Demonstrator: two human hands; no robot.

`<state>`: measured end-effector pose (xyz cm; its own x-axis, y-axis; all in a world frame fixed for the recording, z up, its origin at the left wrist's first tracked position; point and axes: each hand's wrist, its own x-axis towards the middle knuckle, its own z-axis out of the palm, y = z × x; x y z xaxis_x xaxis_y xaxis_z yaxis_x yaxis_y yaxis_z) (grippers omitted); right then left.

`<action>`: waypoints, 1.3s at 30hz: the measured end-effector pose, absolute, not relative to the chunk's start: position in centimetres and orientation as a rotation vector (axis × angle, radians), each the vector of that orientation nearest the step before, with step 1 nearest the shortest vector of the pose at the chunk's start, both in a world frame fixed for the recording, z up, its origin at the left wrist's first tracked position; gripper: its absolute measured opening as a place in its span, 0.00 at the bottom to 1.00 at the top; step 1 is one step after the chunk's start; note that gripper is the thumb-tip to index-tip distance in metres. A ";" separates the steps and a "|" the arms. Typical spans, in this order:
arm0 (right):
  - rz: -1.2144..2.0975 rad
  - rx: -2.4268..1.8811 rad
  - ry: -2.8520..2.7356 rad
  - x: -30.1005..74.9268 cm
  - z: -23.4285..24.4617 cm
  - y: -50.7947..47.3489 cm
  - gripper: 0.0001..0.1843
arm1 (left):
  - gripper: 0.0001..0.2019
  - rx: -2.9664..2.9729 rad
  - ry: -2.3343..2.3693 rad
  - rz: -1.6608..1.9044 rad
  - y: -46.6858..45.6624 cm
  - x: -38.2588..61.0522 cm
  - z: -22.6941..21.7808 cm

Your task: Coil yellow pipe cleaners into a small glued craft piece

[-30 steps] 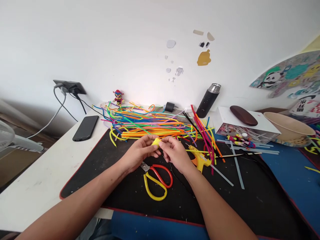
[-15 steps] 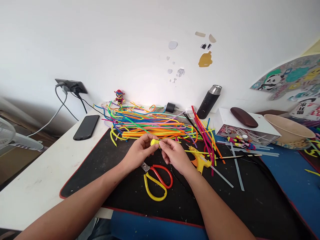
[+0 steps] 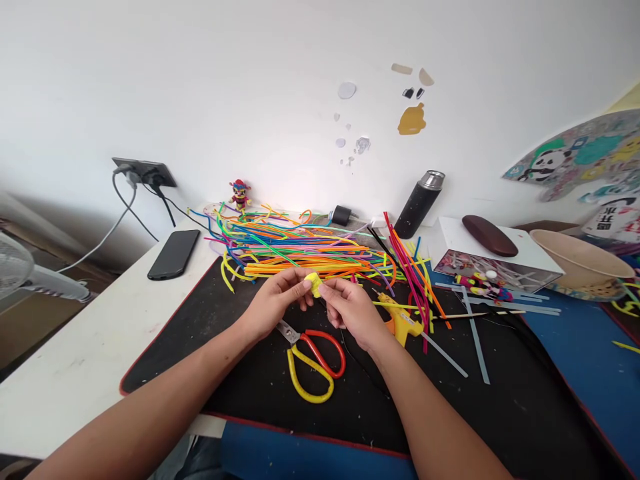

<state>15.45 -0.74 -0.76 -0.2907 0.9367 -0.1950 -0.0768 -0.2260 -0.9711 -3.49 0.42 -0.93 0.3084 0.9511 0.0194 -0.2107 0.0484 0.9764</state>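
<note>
Between my two hands is a small yellow coil point(image 3: 315, 284), which looks like a wound pipe cleaner. My left hand point(image 3: 279, 299) pinches its left side between thumb and fingers. From the other side, my right hand point(image 3: 353, 312) grips it with thumb and forefinger. A straight yellow strand point(image 3: 397, 305) shows to the right of my right hand; whether it joins the coil is hidden. Below the hands, scissors point(image 3: 311, 365) with one red and one yellow handle lie on the black mat point(image 3: 240, 393).
A heap of colourful pipe cleaners point(image 3: 300, 250) lies behind the hands. To the right are a yellow glue gun point(image 3: 404, 323), glue sticks point(image 3: 476, 343), a black flask point(image 3: 417, 210) and a white box point(image 3: 447, 243). A phone point(image 3: 174, 255) and a small figurine point(image 3: 241, 193) are at left.
The yellow coil has been turned between my fingers, and more of its face now shows. Both hands stay in nearly the same place.
</note>
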 end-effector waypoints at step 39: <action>1.719 -0.990 -1.142 15.0 -0.9 -1.1 0.23 | 0.17 0.911 0.760 1.104 -0.2 -2.8 -0.4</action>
